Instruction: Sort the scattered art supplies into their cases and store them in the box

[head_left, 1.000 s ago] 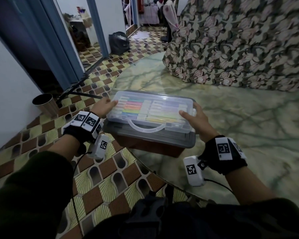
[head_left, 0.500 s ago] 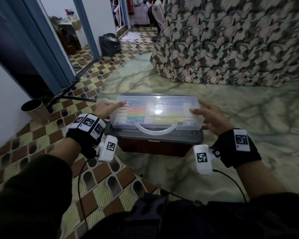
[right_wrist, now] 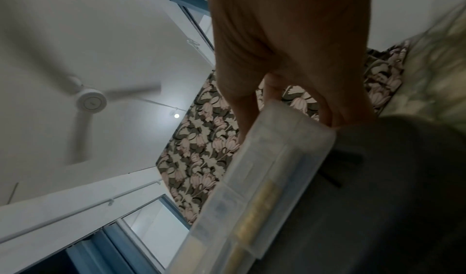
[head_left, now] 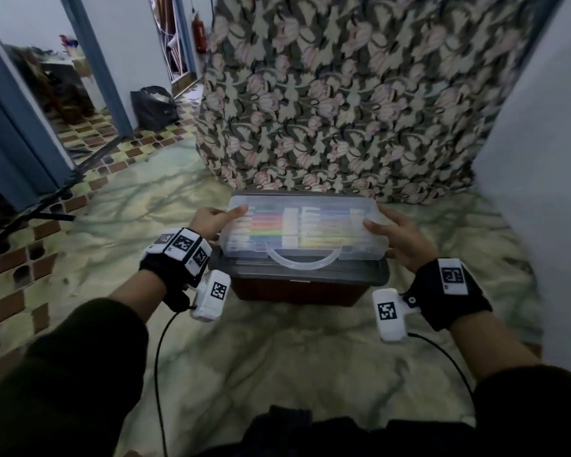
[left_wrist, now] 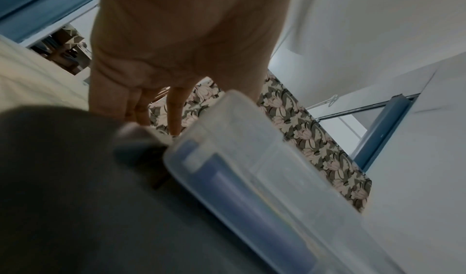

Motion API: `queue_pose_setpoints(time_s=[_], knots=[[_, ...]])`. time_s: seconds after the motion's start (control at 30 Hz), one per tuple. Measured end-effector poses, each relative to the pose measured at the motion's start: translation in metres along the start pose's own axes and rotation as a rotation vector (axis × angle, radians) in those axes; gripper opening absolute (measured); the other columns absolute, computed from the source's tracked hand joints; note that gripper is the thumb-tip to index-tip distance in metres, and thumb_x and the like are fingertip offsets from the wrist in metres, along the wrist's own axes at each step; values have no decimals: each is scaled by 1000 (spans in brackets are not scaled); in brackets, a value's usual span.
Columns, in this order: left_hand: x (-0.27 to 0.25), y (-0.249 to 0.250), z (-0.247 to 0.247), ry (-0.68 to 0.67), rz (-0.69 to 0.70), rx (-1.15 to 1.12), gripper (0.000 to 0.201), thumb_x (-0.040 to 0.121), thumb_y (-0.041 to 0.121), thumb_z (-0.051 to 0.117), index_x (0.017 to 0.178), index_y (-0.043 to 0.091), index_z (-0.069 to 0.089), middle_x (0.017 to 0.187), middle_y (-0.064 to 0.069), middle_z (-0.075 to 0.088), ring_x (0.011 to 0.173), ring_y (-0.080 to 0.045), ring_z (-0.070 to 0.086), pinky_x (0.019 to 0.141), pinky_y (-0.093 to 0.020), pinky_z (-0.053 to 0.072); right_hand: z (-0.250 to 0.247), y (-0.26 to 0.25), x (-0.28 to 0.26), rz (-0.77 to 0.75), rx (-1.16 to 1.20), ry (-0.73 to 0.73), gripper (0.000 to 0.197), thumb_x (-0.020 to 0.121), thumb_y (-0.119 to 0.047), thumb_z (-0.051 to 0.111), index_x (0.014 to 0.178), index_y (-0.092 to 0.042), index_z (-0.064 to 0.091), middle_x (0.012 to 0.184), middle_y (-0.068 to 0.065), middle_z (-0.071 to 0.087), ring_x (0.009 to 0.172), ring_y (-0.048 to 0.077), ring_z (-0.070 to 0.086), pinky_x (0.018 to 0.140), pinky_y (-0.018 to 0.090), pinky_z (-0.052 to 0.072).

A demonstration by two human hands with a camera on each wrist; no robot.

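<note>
**Marker case now sitting square on the box, both hands on its ends**

Compared with a second ago the view has swung round — the box (head_left: 299,285) was sitting at an angle near the desk's (head_left: 277,357) edge with tiled floor under the arms, and now it's straight ahead, further in on the green marbled desk, right in front of the floral cloth (head_left: 360,94). The clear marker case (head_left: 299,230) lay skewed on the lid before; now it lines up with the box, handle facing the person.

Grips: the left hand (head_left: 211,221) holds the case's left end, thumb lying along the top edge and the other fingers down the side, as the left wrist view shows. The right hand (head_left: 398,237) does the same on the right end — thumb on top, fingers curled round the end wall. So both grips are pinching the case, same as a second ago.

Counts: one clear case, one dark box with a grey lid, two hands. Inside the case there are two banks of markers side by side, the left bank in bright pink, orange, green and blue, the right bank paler; too blurry to count single pens.

Off to the left there's one black bag (head_left: 154,108) on the tiled floor (head_left: 20,268) by the blue door frame (head_left: 96,64). The right wrist view catches one ceiling fan (right_wrist: 90,101).
</note>
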State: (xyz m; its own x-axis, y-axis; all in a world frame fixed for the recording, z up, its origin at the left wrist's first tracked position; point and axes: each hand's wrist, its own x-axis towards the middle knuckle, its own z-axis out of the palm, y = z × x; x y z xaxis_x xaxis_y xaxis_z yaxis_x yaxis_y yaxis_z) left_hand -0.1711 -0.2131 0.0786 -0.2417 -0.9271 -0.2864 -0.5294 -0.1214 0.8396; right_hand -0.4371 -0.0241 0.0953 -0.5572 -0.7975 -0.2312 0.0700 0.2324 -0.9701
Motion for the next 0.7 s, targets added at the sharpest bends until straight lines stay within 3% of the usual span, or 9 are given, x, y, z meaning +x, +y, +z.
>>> queue_pose_setpoints(time_s=[0.1,0.23,0.3,0.43,0.5,0.53,0.57,0.6,0.7], knots=[[14,19,26,7,5,11,50,68,61,68,58,24,36,60,-1,34,52,-18,37,50,-27,33,-22,2,19,-5,6,13,53,82,-20,69,132,-25,51,125,7,61,110,28,58,80,37,48],[30,38,49,42,29,58,51,70,56,70,57,17,40,58,-4,38,52,-19,39,50,-28,30,-39,8,39,2,52,39,52,84,-16,67,133,-22,50,121,6,62,91,16,62,61,27,47],[38,40,56,32,47,60,50,73,54,68,56,16,39,57,-3,37,54,-19,38,51,-30,27,-41,13,45,-17,76,70,53,84,-13,66,134,-20,49,118,4,63,85,10,61,58,23,46],[42,39,59,-1,66,158,47,80,59,56,59,21,38,61,2,37,55,-11,38,53,-24,30,-40,15,54,-22,43,82,56,84,-14,67,136,-21,48,129,4,58,105,18,56,65,22,45],[40,38,58,-23,72,239,50,82,62,49,74,13,51,73,-5,47,66,-18,47,61,-29,35,-37,15,54,-37,14,103,57,85,-15,65,138,-21,45,134,5,54,113,19,53,74,24,46],[39,36,58,-37,67,262,59,83,64,46,95,7,56,90,-10,54,82,-24,54,71,-31,37,-34,16,53,-59,1,122,57,86,-16,64,139,-21,43,136,6,52,116,20,52,82,27,46],[39,35,57,-39,72,279,72,83,65,44,115,2,52,110,-15,56,100,-28,55,81,-32,39,-32,17,52,-89,-14,139,58,87,-18,63,141,-21,41,139,7,50,118,21,51,89,28,44],[35,36,55,-40,64,288,80,83,67,42,126,-1,45,124,-18,53,111,-32,53,87,-34,40,-28,17,47,-91,-32,158,61,88,-23,63,143,-21,37,142,9,46,121,22,48,94,30,42],[18,26,42,0,138,316,83,80,72,38,130,6,42,131,-17,51,114,-31,53,86,-35,44,-31,30,26,-115,-39,286,64,87,-32,63,142,-20,34,143,11,42,129,27,43,103,38,41]])
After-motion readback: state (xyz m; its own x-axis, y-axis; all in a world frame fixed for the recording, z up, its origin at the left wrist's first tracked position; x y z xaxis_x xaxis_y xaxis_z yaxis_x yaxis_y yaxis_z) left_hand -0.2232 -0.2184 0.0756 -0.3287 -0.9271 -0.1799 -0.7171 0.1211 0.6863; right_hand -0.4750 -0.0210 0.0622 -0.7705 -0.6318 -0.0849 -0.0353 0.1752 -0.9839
